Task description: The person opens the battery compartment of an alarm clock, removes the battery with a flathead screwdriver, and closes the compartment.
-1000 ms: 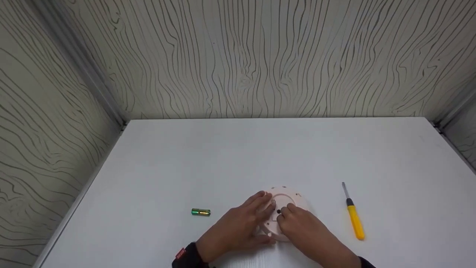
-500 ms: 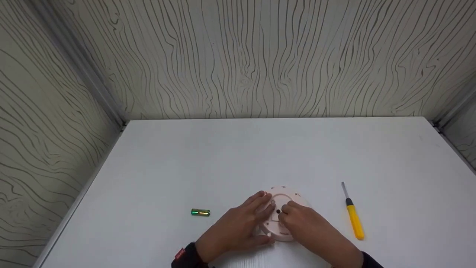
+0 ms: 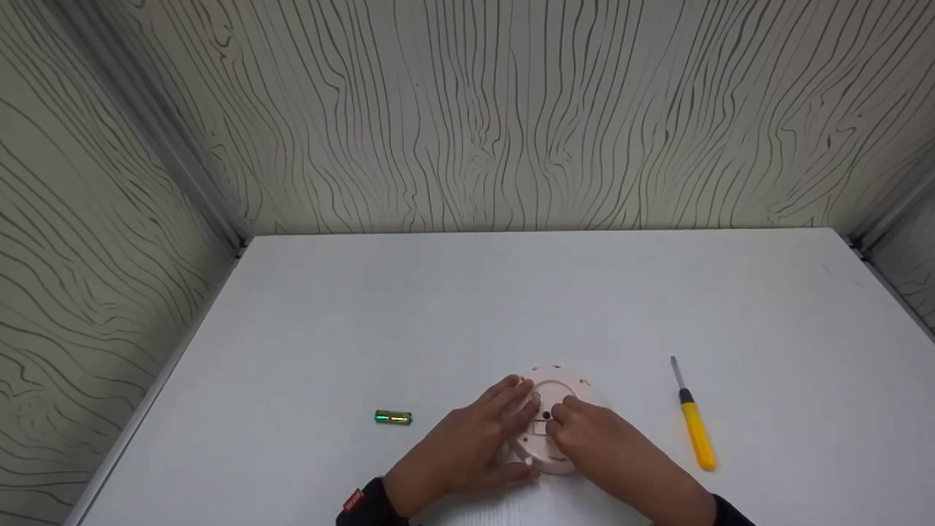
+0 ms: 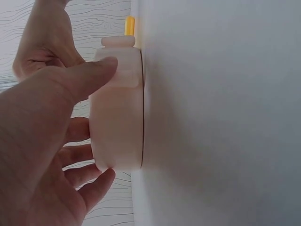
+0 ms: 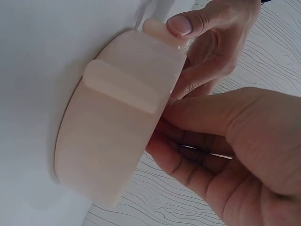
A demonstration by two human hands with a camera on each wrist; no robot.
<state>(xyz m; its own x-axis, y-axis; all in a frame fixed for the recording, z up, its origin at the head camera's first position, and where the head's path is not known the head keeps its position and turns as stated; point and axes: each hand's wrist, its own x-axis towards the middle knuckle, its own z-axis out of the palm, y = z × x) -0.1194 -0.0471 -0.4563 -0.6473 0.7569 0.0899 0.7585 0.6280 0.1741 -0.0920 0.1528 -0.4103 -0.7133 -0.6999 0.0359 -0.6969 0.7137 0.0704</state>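
Observation:
A round, pale pink plastic clock-like device (image 3: 559, 387) lies back side up on the white table, with small holes, a dark round spot and a rectangular outline on its back. My left hand (image 3: 471, 442) holds it at the left, thumb on the side wall and fingers spread over the far edge. Two stubby feet (image 4: 118, 41) stick out from its wall in the wrist views. My right hand (image 3: 595, 438) has curled fingers and thumb pinched together against the back; what lies between the fingertips (image 5: 162, 155) is hidden.
Green-gold cylindrical batteries (image 3: 393, 417) lie side by side, left of my left hand. A screwdriver (image 3: 697, 431) with a yellow handle lies to the right, its tip pointing away. Wood-grain panels (image 3: 467, 117) rise behind the table and at its sides.
My right hand has shifted slightly right over the device's back, uncovering more of the rectangular outline, where a dark line now shows. My left hand and the device stay in place.

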